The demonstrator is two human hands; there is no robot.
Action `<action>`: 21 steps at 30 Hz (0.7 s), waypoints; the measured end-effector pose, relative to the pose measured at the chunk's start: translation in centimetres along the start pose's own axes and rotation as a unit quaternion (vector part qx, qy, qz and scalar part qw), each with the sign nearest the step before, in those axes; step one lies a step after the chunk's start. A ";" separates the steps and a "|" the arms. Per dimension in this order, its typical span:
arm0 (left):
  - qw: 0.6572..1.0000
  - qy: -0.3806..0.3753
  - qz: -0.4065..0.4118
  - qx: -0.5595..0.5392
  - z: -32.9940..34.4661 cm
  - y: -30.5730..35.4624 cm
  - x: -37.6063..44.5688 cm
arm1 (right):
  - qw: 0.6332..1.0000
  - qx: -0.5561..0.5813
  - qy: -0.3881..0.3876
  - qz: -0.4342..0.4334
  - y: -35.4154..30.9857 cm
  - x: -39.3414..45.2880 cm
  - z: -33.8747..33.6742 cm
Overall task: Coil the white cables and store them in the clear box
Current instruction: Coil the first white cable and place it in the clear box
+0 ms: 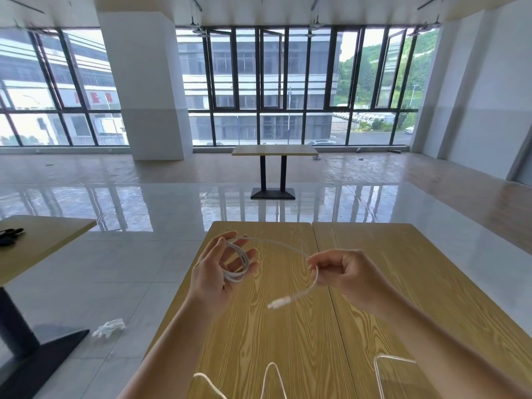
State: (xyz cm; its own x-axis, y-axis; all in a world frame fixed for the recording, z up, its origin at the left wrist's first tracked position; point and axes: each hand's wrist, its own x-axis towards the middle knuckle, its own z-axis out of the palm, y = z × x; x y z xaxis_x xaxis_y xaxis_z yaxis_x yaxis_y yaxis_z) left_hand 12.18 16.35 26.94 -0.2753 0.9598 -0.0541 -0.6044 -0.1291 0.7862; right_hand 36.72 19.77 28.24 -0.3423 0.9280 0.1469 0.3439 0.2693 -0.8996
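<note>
My left hand (218, 269) is raised above the wooden table (288, 335) with several loops of a white cable (239, 266) wound around its fingers. The cable runs in an arc to my right hand (342, 272), which pinches it; the free end with its plug (277, 303) hangs below that hand. Another white cable (272, 378) lies on the table near the bottom edge. The clear box (383, 367) shows only a corner at the bottom right, partly behind my right forearm.
A second wooden table (43, 243) with dark objects on it stands at the left. A crumpled clear glove (109, 328) lies on the tiled floor between the tables. Another table (275, 151) stands far ahead by the windows.
</note>
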 end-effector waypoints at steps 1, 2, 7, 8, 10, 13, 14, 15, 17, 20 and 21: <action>1.000 0.003 0.000 0.003 0.1 0.0 0.0 | 1.000 -0.002 0.000 0.003 0.1 -0.1 0.2; 1.000 0.003 0.000 0.009 0.2 0.0 0.0 | 1.000 -0.009 0.005 0.003 0.1 -0.1 0.4; 0.999 0.001 0.005 0.047 0.3 -0.4 0.1 | 0.998 -0.035 0.035 -0.036 -1.3 -1.0 1.1; 0.999 -0.002 0.006 0.053 0.4 -0.4 0.2 | 0.998 -0.036 0.032 -0.042 -1.8 -1.3 1.3; 0.998 -0.008 0.004 0.063 0.6 -0.5 0.2 | 0.998 -0.027 0.020 -0.053 -2.8 -2.0 2.0; 0.997 -0.029 -0.001 0.076 1.1 -0.7 0.1 | 0.997 0.035 -0.007 -0.064 -4.1 -2.7 2.9; 0.996 -0.037 -0.002 0.080 1.3 -0.8 0.0 | 0.997 0.056 -0.014 -0.058 -4.4 -2.8 3.1; 0.996 -0.044 -0.002 0.083 1.5 -0.8 -0.2 | 0.996 0.071 -0.020 -0.052 -4.6 -2.8 3.3; 0.995 -0.061 -0.004 0.081 1.9 -0.8 -0.6 | 0.994 0.094 -0.027 -0.039 -4.9 -2.8 3.5; 0.992 -0.087 -0.011 0.087 2.5 -0.7 -1.1 | 0.989 0.145 -0.018 -0.018 -5.4 -2.8 3.7; 0.990 -0.092 -0.010 0.104 2.7 -0.7 -1.2 | 0.986 0.164 -0.005 -0.011 -5.5 -2.8 3.8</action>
State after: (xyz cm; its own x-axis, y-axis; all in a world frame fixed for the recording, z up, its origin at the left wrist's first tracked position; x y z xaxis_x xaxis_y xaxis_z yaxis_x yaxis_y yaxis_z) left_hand 14.91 15.95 28.11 -0.1133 0.9932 0.0268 -0.4367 -0.0740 0.8965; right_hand 32.49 14.71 31.27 -0.3555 0.9200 0.1652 0.0359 0.1901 -0.9811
